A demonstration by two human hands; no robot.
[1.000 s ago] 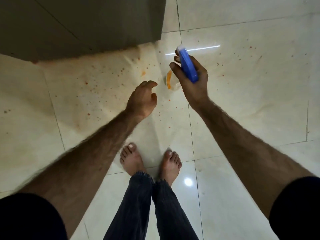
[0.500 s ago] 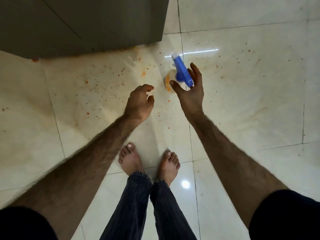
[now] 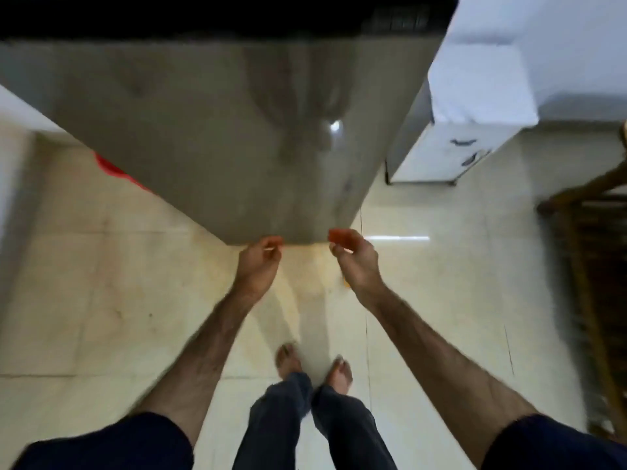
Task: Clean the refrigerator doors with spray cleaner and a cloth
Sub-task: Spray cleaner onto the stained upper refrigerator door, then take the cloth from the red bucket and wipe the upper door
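While both arms reach forward, the right hand [image 3: 354, 262] has its fingers curled, and a small orange thing [image 3: 340, 236] shows at the fingertips; the picture is blurred, so I cannot tell what it is or whether the fingers really pinch it. The left hand [image 3: 259, 262] is also loosely curled, with thumb and fingers close together; whether it holds anything I cannot tell. Both hands are just before the low edge of the grey fridge door [image 3: 217, 137], which fills the far middle. Below are two bare feet on the pale tiled floor [image 3: 441, 266]. A white cabinet [image 3: 475, 106] stands far right, a wooden chair [image 3: 590, 252] at the right.
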